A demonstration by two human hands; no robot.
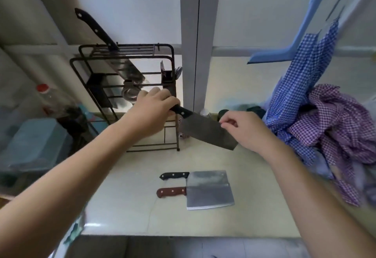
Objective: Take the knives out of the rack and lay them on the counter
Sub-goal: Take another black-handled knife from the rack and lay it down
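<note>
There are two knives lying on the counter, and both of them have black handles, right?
Not quite. Two knives do lie on the counter, but only the far knife has a black handle. The near knife has a reddish-brown handle. The head view shows it. The other black handle you may be thinking of belongs to the cleaver held in the left hand.

left hand [151, 111]: bare, no glove | right hand [247, 131]: bare | forearms: uncovered, no sleeves visible

Left hand [151, 113] grips a cleaver [207, 130] above the counter [126, 196]; right hand [242, 130] pinches its blade.
</note>
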